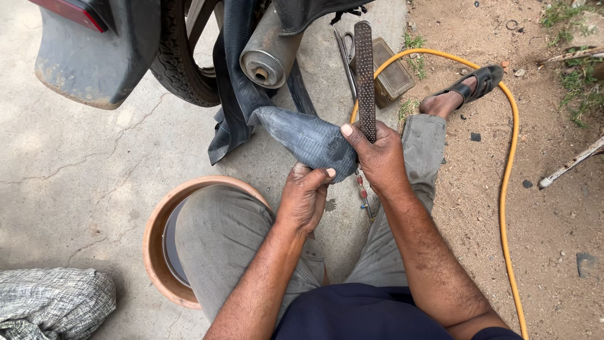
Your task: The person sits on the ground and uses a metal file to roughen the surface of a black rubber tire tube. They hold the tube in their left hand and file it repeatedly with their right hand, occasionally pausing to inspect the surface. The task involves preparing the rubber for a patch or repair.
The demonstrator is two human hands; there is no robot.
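The left hand (306,194) is clenched around a folded bulge of black inner tube (308,140), holding it taut over the knee. The right hand (377,156) grips a flat rasp (364,75), laid against the rubber. The tube trails out of the tyre (182,63), so roughening looks underway; no patch shows yet. A basin (154,242) sits below.

A cracked concrete floor (82,170) bears a clay basin (154,252), yellow hose (511,157) and checked cloth (53,302).
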